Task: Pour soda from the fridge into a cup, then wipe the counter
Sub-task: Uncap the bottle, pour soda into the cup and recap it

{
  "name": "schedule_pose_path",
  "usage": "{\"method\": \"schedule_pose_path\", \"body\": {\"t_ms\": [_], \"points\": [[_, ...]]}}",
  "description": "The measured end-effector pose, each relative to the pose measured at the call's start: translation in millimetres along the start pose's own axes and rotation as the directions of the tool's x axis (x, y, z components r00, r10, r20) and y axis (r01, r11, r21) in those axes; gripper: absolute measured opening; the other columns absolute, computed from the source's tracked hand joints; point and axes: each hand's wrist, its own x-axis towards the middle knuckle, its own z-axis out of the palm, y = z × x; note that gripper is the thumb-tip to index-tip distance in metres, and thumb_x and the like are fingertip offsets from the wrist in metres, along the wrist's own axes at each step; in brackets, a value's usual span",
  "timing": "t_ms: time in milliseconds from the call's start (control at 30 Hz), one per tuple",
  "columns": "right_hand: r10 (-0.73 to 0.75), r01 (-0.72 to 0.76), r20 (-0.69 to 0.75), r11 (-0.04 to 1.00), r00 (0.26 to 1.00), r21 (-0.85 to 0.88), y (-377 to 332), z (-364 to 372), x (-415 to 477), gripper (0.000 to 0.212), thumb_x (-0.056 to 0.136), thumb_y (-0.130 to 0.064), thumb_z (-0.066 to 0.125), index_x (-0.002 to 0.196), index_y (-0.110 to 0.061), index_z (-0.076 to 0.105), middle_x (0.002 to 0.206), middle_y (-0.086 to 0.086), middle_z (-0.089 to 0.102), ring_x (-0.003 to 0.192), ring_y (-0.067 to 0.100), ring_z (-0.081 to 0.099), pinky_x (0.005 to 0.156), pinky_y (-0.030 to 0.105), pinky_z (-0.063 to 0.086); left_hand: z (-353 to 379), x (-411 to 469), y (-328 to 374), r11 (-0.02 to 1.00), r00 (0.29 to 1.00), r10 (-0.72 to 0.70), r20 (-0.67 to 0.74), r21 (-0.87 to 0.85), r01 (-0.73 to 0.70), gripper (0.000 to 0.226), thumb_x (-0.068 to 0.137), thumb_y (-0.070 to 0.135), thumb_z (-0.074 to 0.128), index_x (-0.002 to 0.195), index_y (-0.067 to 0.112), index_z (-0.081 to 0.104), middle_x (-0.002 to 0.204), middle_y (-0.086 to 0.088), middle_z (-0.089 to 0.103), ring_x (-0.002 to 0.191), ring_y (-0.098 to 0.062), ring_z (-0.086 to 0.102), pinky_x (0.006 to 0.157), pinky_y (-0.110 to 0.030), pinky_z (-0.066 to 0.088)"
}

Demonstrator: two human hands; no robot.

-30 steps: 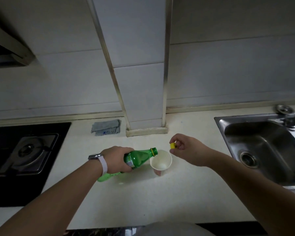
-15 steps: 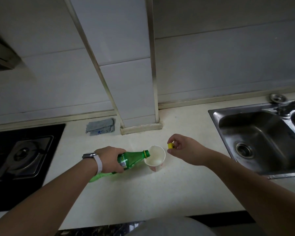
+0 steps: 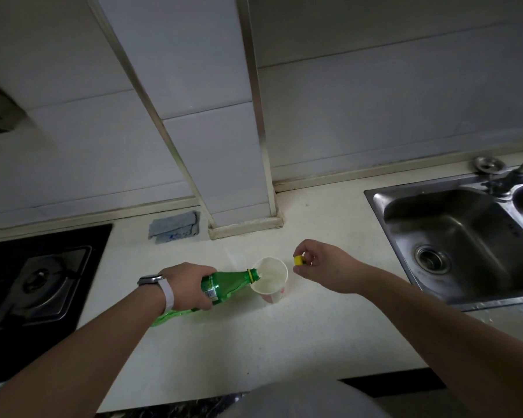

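left hand [image 3: 187,286] grips bottle [image 3: 228,285] | right hand [image 3: 323,268] pinches cap [image 3: 298,260] | cup [image 3: 270,279] may tip, soda spills

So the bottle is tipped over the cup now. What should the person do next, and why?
Probably keep the green bottle tilted in the left hand, mouth over the paper cup, since the cup looks far from full. The right hand holds the yellow cap in its fingers, ready for recapping afterwards.
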Motion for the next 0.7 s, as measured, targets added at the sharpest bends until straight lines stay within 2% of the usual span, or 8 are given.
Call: {"method": "schedule_pose_path", "body": {"t_ms": [133, 300, 500, 700], "points": [[0.005, -0.006, -0.005, 1.0, 1.0, -0.028, 3.0, -0.1, 1.8, 0.02, 0.092, -0.036, 0.064, 0.107, -0.029, 0.054, 0.092, -0.006, 0.058, 0.074, 0.01, 0.055, 0.06, 0.019, 0.045, -0.4, 0.0, -0.8, 1.0, 1.0, -0.008, -0.001, -0.004, 0.008, 0.051, 0.057, 0.051, 0.069, 0.107, 0.043, 0.06, 0.088, 0.015, 0.066, 0.077, -0.008, 0.062, 0.065, -0.028, 0.054], [0.004, -0.004, 0.0, 1.0, 1.0, -0.012, 6.4, 0.5, 5.3, 0.019, 0.091, -0.037, 0.065, 0.106, -0.029, 0.054, 0.091, -0.004, 0.059, 0.071, 0.01, 0.054, 0.06, 0.021, 0.047, -2.7, -1.2, -0.4, 1.0, 1.0, -0.014, -0.008, -0.006, 0.014, 0.048, 0.058, 0.051, 0.07, 0.104, 0.044, 0.059, 0.086, 0.015, 0.065, 0.076, -0.008, 0.062, 0.063, -0.026, 0.051], [-0.017, 0.017, 0.014, 1.0, 1.0, -0.005, 4.3, 1.3, 11.5, 0.018, 0.091, -0.036, 0.065, 0.105, -0.029, 0.055, 0.088, -0.004, 0.058, 0.068, 0.01, 0.053, 0.059, 0.022, 0.047, -6.6, -4.7, -2.3, 1.0, 1.0, -0.028, -0.004, 0.001, 0.028, 0.051, 0.06, 0.05, 0.071, 0.11, 0.042, 0.059, 0.088, 0.013, 0.065, 0.076, -0.009, 0.062, 0.061, -0.024, 0.05], [-0.012, 0.012, 0.024, 1.0, 1.0, -0.025, -0.5, -1.7, 16.8, 0.021, 0.091, -0.038, 0.064, 0.108, -0.029, 0.056, 0.093, -0.004, 0.06, 0.074, 0.012, 0.057, 0.066, 0.026, 0.051, -7.7, -8.7, -3.7, 0.999, 0.999, -0.038, -0.004, 0.004, 0.038, 0.052, 0.061, 0.05, 0.071, 0.111, 0.042, 0.058, 0.091, 0.014, 0.066, 0.079, -0.009, 0.062, 0.058, -0.022, 0.044]]}}
